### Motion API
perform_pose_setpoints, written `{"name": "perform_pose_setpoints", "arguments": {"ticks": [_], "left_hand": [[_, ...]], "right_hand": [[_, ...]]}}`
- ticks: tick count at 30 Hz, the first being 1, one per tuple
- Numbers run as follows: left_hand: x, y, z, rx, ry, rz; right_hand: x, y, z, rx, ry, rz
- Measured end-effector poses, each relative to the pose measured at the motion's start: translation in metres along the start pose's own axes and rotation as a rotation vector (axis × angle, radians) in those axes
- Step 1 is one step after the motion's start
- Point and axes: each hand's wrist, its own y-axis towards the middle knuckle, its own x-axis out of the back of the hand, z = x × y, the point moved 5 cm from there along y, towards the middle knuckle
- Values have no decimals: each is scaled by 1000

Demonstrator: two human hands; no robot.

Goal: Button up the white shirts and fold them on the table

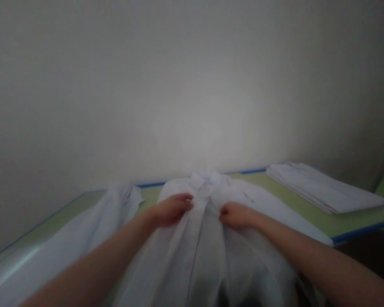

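Observation:
A white collared shirt (196, 251), possibly a coat, is spread on the green table with its collar at the far end and its front placket facing up. My left hand (176, 209) is closed on the cloth left of the placket, just below the collar. To the right of the placket, my right hand (236, 215) has its fingers curled in and grips the same shirt. The cloth between the hands is drawn into long folds running toward me. The near end of the shirt leaves the bottom of the view, where dark blurred shapes show.
Another white garment (83, 230) lies lengthwise on the left of the table. A folded white stack of cloth (323, 187) rests at the right. The green table (291, 186) has blue edging and stands against a plain wall (192, 85).

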Motion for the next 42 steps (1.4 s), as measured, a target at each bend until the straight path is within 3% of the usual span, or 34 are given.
{"name": "perform_pose_setpoints", "arguments": {"ticks": [6,14,19,26,30,36,39,42], "left_hand": [[0,3,7,-89,546,-193],[-20,3,16,-45,876,-263],[-20,3,21,-41,951,-266],[-19,-2,18,-72,984,-279],[-28,-8,14,-115,1118,-324],[-45,-11,22,-81,1302,-273],[-49,-12,21,-76,1312,-231],[-46,-11,8,-56,1241,-206]], "right_hand": [[-2,-18,-9,-91,291,58],[-11,-19,3,-61,19,-93],[-17,-8,4,-79,20,-91],[-6,-16,-18,-186,503,-12],[0,-25,-27,-173,577,35],[-1,-34,-25,-92,479,175],[1,-35,-24,-84,338,134],[13,-33,-17,-20,195,-4]]}}
